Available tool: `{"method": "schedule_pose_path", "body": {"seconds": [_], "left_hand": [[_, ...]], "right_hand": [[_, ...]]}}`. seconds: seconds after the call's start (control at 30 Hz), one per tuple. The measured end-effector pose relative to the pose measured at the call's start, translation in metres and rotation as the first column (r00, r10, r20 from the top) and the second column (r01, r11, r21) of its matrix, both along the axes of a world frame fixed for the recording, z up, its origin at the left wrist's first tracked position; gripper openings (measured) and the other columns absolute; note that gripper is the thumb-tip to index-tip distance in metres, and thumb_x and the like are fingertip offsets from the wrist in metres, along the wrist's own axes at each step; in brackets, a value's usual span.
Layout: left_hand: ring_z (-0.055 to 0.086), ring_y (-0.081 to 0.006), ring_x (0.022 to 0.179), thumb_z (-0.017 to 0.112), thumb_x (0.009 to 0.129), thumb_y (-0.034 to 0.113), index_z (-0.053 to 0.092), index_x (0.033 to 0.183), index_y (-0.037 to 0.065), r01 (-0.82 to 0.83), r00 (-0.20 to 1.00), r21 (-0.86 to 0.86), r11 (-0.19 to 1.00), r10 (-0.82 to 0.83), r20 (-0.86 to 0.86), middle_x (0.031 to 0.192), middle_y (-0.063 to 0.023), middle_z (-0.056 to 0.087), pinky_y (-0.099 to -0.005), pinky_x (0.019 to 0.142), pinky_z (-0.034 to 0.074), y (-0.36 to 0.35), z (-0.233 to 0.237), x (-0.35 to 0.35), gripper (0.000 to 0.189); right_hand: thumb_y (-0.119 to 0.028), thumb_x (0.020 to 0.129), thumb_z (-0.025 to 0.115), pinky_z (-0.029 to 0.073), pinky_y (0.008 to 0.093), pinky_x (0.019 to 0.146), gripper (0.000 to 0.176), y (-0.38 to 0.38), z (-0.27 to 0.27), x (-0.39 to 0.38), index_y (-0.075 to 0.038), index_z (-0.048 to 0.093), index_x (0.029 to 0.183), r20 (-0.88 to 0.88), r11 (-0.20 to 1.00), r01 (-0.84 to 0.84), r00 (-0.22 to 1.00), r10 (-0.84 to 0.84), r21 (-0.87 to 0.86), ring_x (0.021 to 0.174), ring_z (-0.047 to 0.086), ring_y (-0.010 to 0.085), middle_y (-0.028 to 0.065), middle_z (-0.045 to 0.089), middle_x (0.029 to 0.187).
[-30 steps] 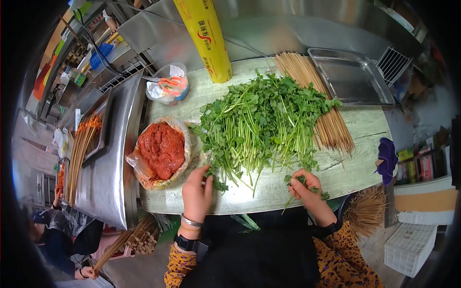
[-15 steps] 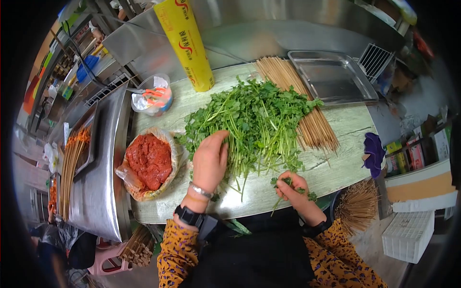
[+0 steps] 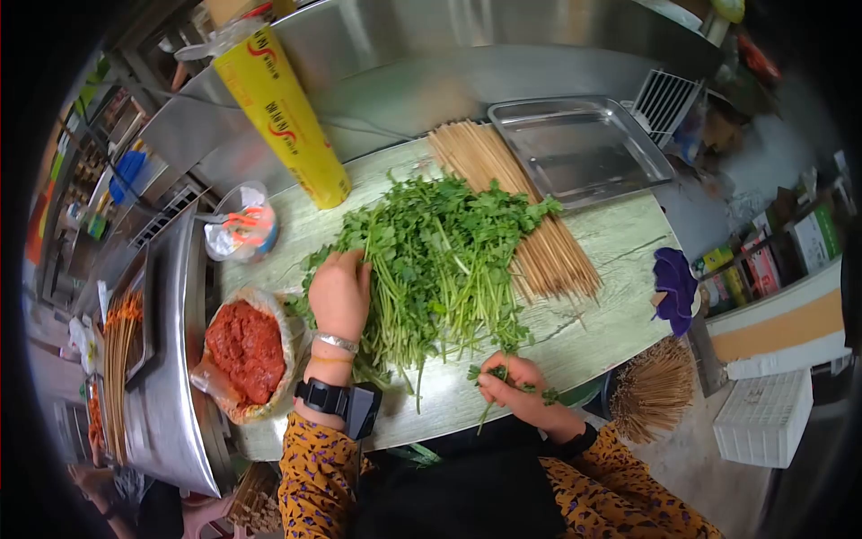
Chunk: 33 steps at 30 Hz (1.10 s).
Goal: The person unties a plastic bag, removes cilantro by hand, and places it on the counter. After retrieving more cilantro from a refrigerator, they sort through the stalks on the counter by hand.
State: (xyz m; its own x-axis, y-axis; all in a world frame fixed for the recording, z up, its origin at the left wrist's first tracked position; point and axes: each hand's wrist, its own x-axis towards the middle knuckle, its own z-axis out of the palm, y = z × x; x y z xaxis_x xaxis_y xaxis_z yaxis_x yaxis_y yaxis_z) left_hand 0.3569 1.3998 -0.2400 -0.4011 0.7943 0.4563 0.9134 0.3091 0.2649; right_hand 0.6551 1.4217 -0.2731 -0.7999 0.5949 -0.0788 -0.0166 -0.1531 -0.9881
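Observation:
A large pile of green leafy herbs [image 3: 440,260] lies across the middle of the pale green table [image 3: 620,310]. My left hand [image 3: 339,292] reaches into the left side of the pile, its fingertips among the leaves; whether they grip any is hidden. At the front edge, my right hand [image 3: 516,388] is closed on a small herb sprig [image 3: 485,409], with bits of leaf showing on both sides of the fingers. Left of my left hand sits a plastic-lined bowl of red minced meat [image 3: 244,352]. Wooden skewers [image 3: 539,234] lie behind and right of the herbs.
A metal tray [image 3: 579,148] is at the back right. A yellow film box [image 3: 283,117] and a plastic tub [image 3: 241,220] stand back left. A purple item [image 3: 675,292] is at the right edge, above bundled skewers [image 3: 651,391]. Another person's hand [image 3: 92,485] shows lower left.
The view has shifted, moving the table's contents left in frame. My left hand has moved slightly deeper into the herbs' left side. My right hand still holds the sprig.

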Motion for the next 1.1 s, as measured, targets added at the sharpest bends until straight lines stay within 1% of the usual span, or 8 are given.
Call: {"method": "schedule_pose_path", "body": {"seconds": [0.03, 0.1, 0.13, 0.23, 0.37, 0.63, 0.77, 1.1], "left_hand": [[0.061, -0.0289, 0.071, 0.068, 0.081, 0.014, 0.069, 0.1, 0.003, 0.014, 1.0, 0.001, 1.0, -0.014, 0.001, 0.082, -0.0117, 0.065, -0.0379, 0.068, 0.051, 0.002, -0.006, 0.002, 0.022], [0.062, -0.0262, 0.068, 0.067, 0.082, 0.012, 0.069, 0.095, 0.001, 0.029, 0.852, 0.122, 0.992, -0.088, 0.517, 0.082, -0.013, 0.065, -0.0355, 0.063, 0.05, 0.003, -0.013, 0.006, 0.017], [0.063, -0.0239, 0.066, 0.066, 0.083, 0.012, 0.069, 0.093, 0.0, 0.024, 0.768, 0.238, 0.971, -0.17, 0.617, 0.08, -0.0131, 0.065, -0.0333, 0.061, 0.049, 0.006, -0.018, 0.014, 0.016], [0.062, -0.0362, 0.074, 0.062, 0.082, 0.009, 0.067, 0.096, 0.001, 0.217, 0.911, 0.134, 0.967, -0.25, 0.327, 0.086, -0.0176, 0.064, -0.0426, 0.066, 0.051, 0.017, -0.003, 0.062, 0.017], [0.061, -0.0344, 0.073, 0.064, 0.081, 0.008, 0.065, 0.098, 0.003, 0.308, 0.924, 0.111, 0.945, -0.325, 0.203, 0.083, -0.0145, 0.059, -0.0411, 0.064, 0.051, 0.033, -0.01, 0.107, 0.018], [0.064, -0.032, 0.078, 0.066, 0.082, 0.008, 0.065, 0.102, 0.002, 0.319, 0.896, 0.231, 0.919, -0.372, 0.243, 0.093, -0.0141, 0.064, -0.0366, 0.067, 0.053, -0.003, 0.019, 0.093, 0.02], [0.064, -0.0292, 0.073, 0.068, 0.084, 0.012, 0.068, 0.092, 0.004, 0.051, 0.89, 0.294, 0.954, -0.178, 0.421, 0.084, -0.0139, 0.064, -0.0357, 0.062, 0.051, -0.037, 0.01, 0.051, 0.012], [0.063, -0.0303, 0.066, 0.072, 0.08, 0.016, 0.068, 0.091, -0.001, -0.19, 0.976, 0.101, 0.977, 0.177, 0.126, 0.078, -0.0158, 0.065, -0.0346, 0.061, 0.05, -0.021, -0.041, -0.02, 0.021]], "right_hand": [[-0.012, 0.097, 0.053, 0.038, 0.0207, 0.05, 0.01, -0.001, 0.001, -0.002, -0.004, 0.054, 0.092, 0.002, 1.0, -0.023, 1.0, 0.023, 0.006, 0.058, 0.048, 0.0037, 0.0007, 0.058, 0.07], [-0.011, 0.097, 0.053, 0.038, 0.021, 0.05, 0.009, 0.0, 0.001, -0.002, -0.004, 0.054, 0.092, 0.02, 1.0, -0.016, 1.0, 0.016, 0.012, 0.058, 0.048, 0.0035, 0.0003, 0.058, 0.072], [-0.012, 0.097, 0.054, 0.038, 0.0209, 0.05, 0.009, 0.0, -0.001, -0.002, -0.004, 0.054, 0.091, 0.027, 1.0, -0.018, 0.999, 0.017, 0.017, 0.058, 0.048, 0.0035, 0.0002, 0.058, 0.072], [-0.012, 0.096, 0.054, 0.038, 0.0208, 0.051, 0.009, -0.002, -0.005, -0.003, -0.005, 0.053, 0.091, 0.041, 0.999, -0.025, 0.999, 0.024, 0.038, 0.059, 0.049, 0.0038, 0.0003, 0.059, 0.072], [-0.013, 0.096, 0.055, 0.039, 0.0206, 0.051, 0.01, -0.003, -0.008, -0.003, -0.005, 0.053, 0.092, 0.021, 1.0, -0.005, 1.0, 0.005, -0.007, 0.059, 0.05, 0.0046, 0.0017, 0.059, 0.072], [-0.013, 0.095, 0.058, 0.041, 0.0207, 0.055, 0.011, -0.003, -0.005, -0.003, -0.004, 0.055, 0.09, 0.038, 0.997, 0.006, 0.999, -0.003, -0.08, 0.061, 0.051, 0.0044, 0.0004, 0.058, 0.071], [-0.014, 0.095, 0.058, 0.04, 0.0204, 0.054, 0.011, -0.002, -0.005, -0.002, -0.004, 0.055, 0.09, 0.058, 0.998, 0.006, 0.998, -0.003, -0.055, 0.059, 0.049, 0.0037, -0.0006, 0.058, 0.07], [-0.016, 0.096, 0.057, 0.039, 0.0203, 0.049, 0.013, -0.003, -0.009, -0.004, -0.004, 0.054, 0.092, 0.005, 1.0, -0.002, 1.0, 0.002, 0.021, 0.054, 0.049, 0.0044, 0.0033, 0.06, 0.07]]}}
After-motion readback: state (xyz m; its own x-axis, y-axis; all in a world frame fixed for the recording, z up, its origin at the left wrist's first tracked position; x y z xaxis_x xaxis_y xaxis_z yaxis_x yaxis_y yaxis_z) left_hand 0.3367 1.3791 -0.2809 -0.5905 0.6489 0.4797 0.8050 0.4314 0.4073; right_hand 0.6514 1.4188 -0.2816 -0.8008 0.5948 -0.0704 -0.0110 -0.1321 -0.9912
